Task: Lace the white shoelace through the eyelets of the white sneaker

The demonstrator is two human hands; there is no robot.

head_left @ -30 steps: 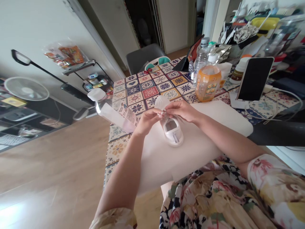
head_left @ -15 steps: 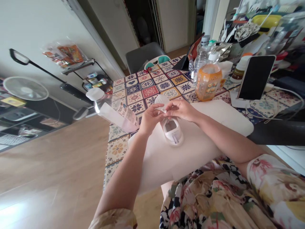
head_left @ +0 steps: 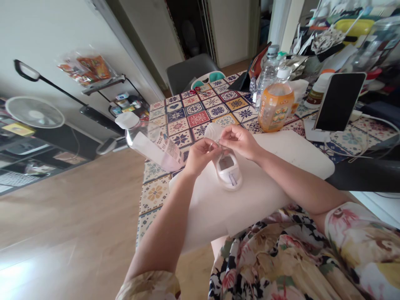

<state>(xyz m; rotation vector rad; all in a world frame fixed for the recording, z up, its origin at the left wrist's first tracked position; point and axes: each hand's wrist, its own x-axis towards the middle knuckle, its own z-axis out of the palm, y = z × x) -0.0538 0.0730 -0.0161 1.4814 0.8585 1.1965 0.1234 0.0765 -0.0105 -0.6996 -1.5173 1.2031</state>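
Observation:
A white shoe (head_left: 230, 177) rests on a white mat (head_left: 206, 212), its heel toward me and its toe pointing away. Its opening shows a greyish insole, and a grey-purple strip marks the heel. Over the front of the shoe, my left hand (head_left: 201, 156) pinches a thin white lace between thumb and fingers. My right hand (head_left: 239, 141) is closed on the lace too, close beside the left fingertips. The fingers cover much of the lacing, so the knot or loop between them is hard to make out.
Left of the mat stands a clear bottle (head_left: 153, 146) with pinkish contents. An orange bottle (head_left: 275, 104), a clear bottle (head_left: 267, 71) and a phone on a stand (head_left: 340, 102) are at the right. Red scissors (head_left: 196, 89) lie on the patterned tablecloth (head_left: 198, 118).
The white lace piece between my fingertips looks thinner now. My right hand has lifted slightly and its fingers have shifted, while the left fingers curl in more. The shoe stays in place.

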